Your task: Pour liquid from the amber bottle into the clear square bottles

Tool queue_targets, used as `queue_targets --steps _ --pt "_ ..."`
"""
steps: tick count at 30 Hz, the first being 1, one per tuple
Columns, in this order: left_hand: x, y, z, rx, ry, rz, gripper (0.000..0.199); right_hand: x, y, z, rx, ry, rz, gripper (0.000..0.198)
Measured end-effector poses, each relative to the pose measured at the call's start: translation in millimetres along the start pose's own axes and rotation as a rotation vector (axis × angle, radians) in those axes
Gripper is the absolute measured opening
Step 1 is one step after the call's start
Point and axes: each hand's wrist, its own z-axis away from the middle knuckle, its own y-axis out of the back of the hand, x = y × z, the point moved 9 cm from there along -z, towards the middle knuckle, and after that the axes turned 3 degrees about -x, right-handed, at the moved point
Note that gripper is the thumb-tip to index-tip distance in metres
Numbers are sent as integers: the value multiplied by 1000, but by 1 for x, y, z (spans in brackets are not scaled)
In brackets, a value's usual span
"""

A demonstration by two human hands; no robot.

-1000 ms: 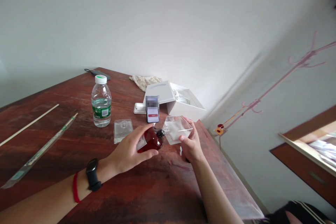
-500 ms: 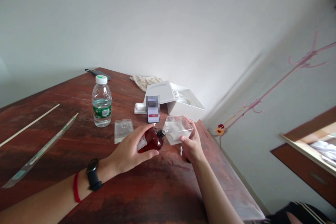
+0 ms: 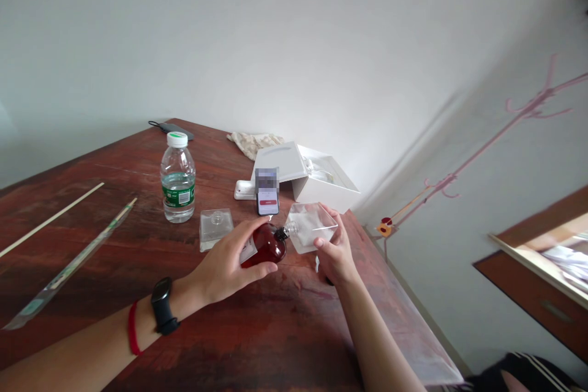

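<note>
My left hand (image 3: 234, 260) is wrapped round a bottle of dark red liquid (image 3: 269, 245), tipped over to the right. The bottle's black neck reaches a small clear spout (image 3: 291, 230) at the side of a clear box-shaped container (image 3: 310, 226). My right hand (image 3: 337, 251) grips that container by its right side, with the thumb at the front. Inside the container is something whitish; I cannot make out what. A clear square lid with a round knob (image 3: 217, 226) lies on the table left of the red bottle.
On the wooden table (image 3: 220, 343) stand a water bottle (image 3: 178, 177), a propped phone (image 3: 267, 196) and an open white box (image 3: 326, 180). A thin stick (image 3: 55, 217) and a wrapped stick (image 3: 73, 263) lie at the left. A pink rack (image 3: 482, 141) leans at the right.
</note>
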Motion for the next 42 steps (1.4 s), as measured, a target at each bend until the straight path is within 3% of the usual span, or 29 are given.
queue_targets --steps 42 --pt "-5 -2 -1 -18 2 -15 74 0 -1 0 -14 13 -22 76"
